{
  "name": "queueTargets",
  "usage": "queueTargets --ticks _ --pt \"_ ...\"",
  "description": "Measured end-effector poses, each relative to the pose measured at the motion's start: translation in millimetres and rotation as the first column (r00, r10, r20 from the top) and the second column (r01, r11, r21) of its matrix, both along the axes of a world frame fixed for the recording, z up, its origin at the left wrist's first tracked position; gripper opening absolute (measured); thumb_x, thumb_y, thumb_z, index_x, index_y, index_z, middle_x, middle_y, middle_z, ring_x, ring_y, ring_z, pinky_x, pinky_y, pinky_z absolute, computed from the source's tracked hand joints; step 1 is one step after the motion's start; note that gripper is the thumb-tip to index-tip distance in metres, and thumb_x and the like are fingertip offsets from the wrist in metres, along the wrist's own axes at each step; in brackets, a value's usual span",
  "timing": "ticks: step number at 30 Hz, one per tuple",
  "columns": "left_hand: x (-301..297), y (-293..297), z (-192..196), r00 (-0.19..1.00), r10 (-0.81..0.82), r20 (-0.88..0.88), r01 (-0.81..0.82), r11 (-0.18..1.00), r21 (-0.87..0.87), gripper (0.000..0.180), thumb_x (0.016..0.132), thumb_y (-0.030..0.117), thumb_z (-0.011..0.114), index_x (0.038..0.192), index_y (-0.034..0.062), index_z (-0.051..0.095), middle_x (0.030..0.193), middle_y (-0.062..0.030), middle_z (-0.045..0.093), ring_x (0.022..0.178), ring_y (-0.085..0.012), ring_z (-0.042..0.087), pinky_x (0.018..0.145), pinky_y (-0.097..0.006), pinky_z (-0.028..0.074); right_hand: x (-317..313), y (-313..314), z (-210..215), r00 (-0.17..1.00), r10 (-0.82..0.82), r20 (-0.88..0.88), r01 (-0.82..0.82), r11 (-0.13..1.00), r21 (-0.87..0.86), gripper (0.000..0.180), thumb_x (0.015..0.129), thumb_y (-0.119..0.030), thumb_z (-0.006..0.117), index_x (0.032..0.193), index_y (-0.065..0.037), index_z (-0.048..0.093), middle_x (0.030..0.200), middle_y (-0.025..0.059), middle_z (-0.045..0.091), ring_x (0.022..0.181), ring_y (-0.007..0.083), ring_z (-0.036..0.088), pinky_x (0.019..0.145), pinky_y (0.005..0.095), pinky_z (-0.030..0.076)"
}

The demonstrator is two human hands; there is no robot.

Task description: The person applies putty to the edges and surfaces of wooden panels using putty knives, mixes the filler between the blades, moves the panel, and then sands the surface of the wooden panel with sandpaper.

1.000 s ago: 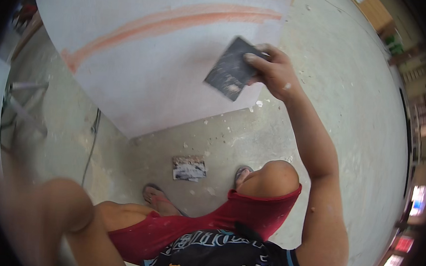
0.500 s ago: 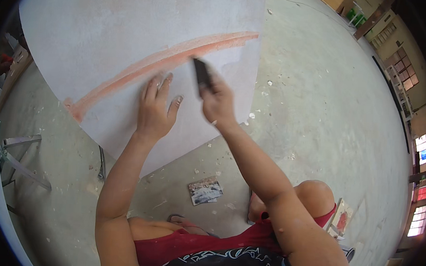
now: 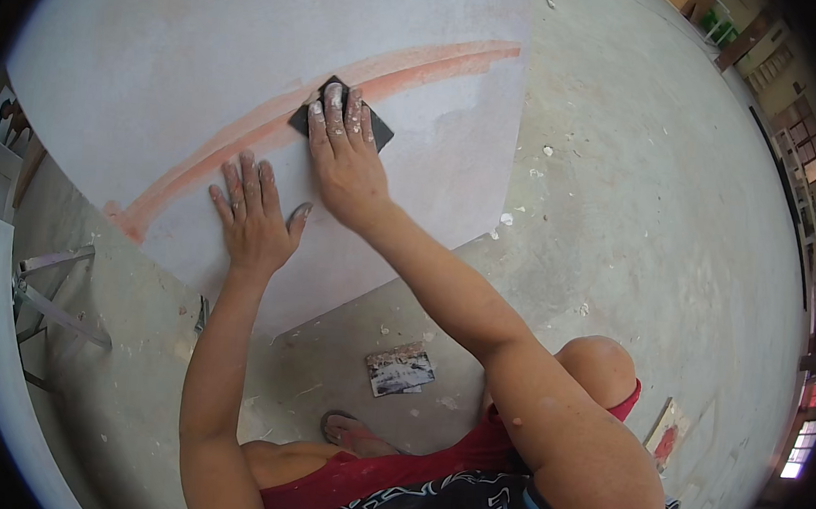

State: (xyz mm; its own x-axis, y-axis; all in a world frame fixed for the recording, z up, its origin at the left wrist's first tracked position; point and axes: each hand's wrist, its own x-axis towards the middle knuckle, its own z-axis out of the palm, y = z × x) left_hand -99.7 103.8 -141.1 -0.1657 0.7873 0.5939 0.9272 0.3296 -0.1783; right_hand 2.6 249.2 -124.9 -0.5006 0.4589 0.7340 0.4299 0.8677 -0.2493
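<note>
A large pale panel [image 3: 403,188] carries a curved band of orange-red filler [image 3: 216,158] across its face. Under my right hand [image 3: 350,161] is a black sheet of sandpaper [image 3: 377,131], pressed flat against the panel at the band's lower edge. The fingers lie over the sheet, its corners sticking out around them; the thumb is hidden. My left hand [image 3: 257,220] rests on the panel just below the band, fingers spread and holding nothing. White and orange smears mark the fingers of both hands.
On the concrete floor [image 3: 609,221], scattered with pale flecks, lies a stained flat piece [image 3: 400,369] near my foot. A board with a red smear [image 3: 667,433] is at the right. Metal trestle legs [image 3: 60,296] stand at the left.
My right hand has come down from off the panel, moving left and pressing the sandpaper flat on it. My left hand has shifted left and down, fingers wider apart.
</note>
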Motion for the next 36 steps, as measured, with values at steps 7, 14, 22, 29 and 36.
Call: queueTargets --ticks 7,14,22,29,36 --pt "-7 -5 -25 0.998 0.034 -0.057 -0.038 0.996 -0.085 0.077 0.084 0.052 0.05 0.134 -0.0053 0.036 0.146 -0.0251 0.022 0.136 -0.0454 0.013 0.106 -0.062 0.002 72 114 14 0.913 -0.297 -0.281 0.24 0.946 -0.22 0.073 0.07 0.009 0.043 0.138 0.012 0.018 0.143 0.0357 0.016 0.136 0.0469 0.012 0.111 0.0505 0.013" --pt "-8 -9 -39 0.962 -0.19 -0.197 0.143 0.962 -0.232 0.072 0.083 0.051 0.051 0.13 -0.0028 0.042 0.147 -0.0211 0.023 0.137 -0.0396 0.015 0.107 -0.06 0.004 12 39 -5 0.955 0.294 -0.041 -0.291 0.954 0.069 0.049 0.085 -0.008 0.04 0.131 0.009 0.035 0.14 0.0275 0.032 0.132 0.0418 0.028 0.11 0.0486 0.021" --pt "-9 -11 -48 0.975 -0.138 -0.174 0.089 0.961 -0.263 0.07 0.083 0.051 0.05 0.131 0.0006 0.044 0.148 -0.0175 0.024 0.139 -0.0362 0.014 0.108 -0.058 0.003 66 117 31 0.891 -0.322 -0.321 0.29 0.946 -0.144 0.063 0.078 -0.001 0.049 0.134 0.014 0.025 0.138 0.0369 0.025 0.133 0.0487 0.018 0.11 0.0504 0.017" --pt "-7 -8 -49 0.975 -0.132 -0.177 0.086 0.965 -0.249 0.07 0.083 0.052 0.05 0.132 0.0021 0.043 0.148 -0.0169 0.024 0.139 -0.0356 0.014 0.108 -0.057 0.004 11 34 -6 0.917 0.395 -0.048 -0.384 0.91 0.158 0.046 0.086 -0.009 0.037 0.129 0.008 0.037 0.135 0.0259 0.039 0.13 0.039 0.033 0.109 0.0524 0.021" --pt "-5 -9 -48 0.971 -0.141 -0.193 0.094 0.968 -0.232 0.072 0.081 0.053 0.052 0.129 0.0 0.045 0.145 -0.0176 0.029 0.136 -0.0369 0.021 0.106 -0.06 0.01 51 91 47 0.944 -0.221 -0.243 0.162 0.957 -0.239 0.063 0.079 0.001 0.046 0.135 0.015 0.022 0.14 0.0344 0.025 0.131 0.0498 0.02 0.11 0.05 0.017"
